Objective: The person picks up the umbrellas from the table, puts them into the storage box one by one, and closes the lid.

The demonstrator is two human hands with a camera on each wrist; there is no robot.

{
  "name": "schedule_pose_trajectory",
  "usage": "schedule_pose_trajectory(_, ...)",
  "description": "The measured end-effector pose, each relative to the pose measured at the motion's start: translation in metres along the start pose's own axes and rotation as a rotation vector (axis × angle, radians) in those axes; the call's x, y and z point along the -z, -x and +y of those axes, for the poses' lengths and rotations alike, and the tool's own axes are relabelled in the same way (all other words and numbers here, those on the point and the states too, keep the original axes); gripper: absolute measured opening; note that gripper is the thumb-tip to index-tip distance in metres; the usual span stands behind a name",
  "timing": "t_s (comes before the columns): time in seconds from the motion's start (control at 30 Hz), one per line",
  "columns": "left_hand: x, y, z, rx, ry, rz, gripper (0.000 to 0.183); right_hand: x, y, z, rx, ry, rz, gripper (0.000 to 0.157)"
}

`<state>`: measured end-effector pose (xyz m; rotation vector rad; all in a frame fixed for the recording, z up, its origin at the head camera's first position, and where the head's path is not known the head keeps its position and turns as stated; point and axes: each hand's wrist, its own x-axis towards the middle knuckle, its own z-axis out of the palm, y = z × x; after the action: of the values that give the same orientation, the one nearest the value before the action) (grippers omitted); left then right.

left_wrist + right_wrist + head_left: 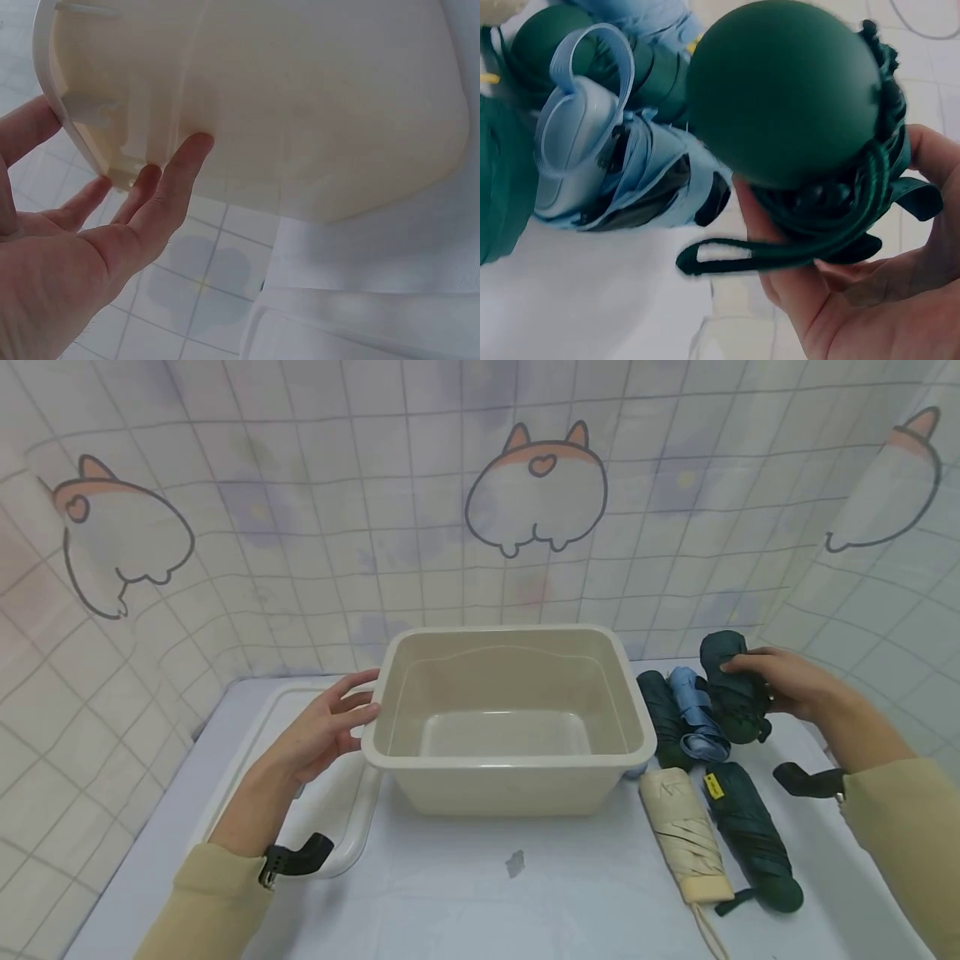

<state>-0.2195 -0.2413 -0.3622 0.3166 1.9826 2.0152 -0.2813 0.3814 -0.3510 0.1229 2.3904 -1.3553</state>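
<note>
A cream plastic basin [510, 785] stands in the middle of the table, its inside bare. My left hand [327, 725] rests against its left end, fingers spread and fairly straight; in the left wrist view the fingertips [196, 144] touch the wall and rim. With my right hand [795, 681] I grip a folded dark green umbrella [731, 693], its rounded handle end and wrist loop towards the camera in the right wrist view. Beside it lie a folded blue umbrella [696, 710] and another dark green umbrella [660, 714], right of the basin.
Nearer me on the right lie a beige folded umbrella [684, 831] and a dark green one with a yellow tag [750, 835]. A white lid [330, 810] lies flat under my left arm. A patterned curtain [420, 527] hangs behind the table [450, 893].
</note>
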Motion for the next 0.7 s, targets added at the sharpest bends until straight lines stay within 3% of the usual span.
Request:
schedule_pose_trajectory(0.27, -0.001, 0.0, -0.001, 0.001, 0.007, 0.0, 0.063, -0.005, -0.003, -0.007, 0.022, -0.14, -0.055, 0.093)
schedule_pose_trajectory(0.43, -0.001, 0.0, -0.001, 0.001, 0.001, 0.0, 0.063, -0.009, -0.002, -0.015, 0.062, -0.144, -0.082, 0.093)
schedule_pose_trajectory(0.7, -0.001, 0.001, 0.0, -0.005, -0.004, -0.006, 0.064, -0.02, 0.005, -0.043, 0.14, -0.114, -0.101, 0.078)
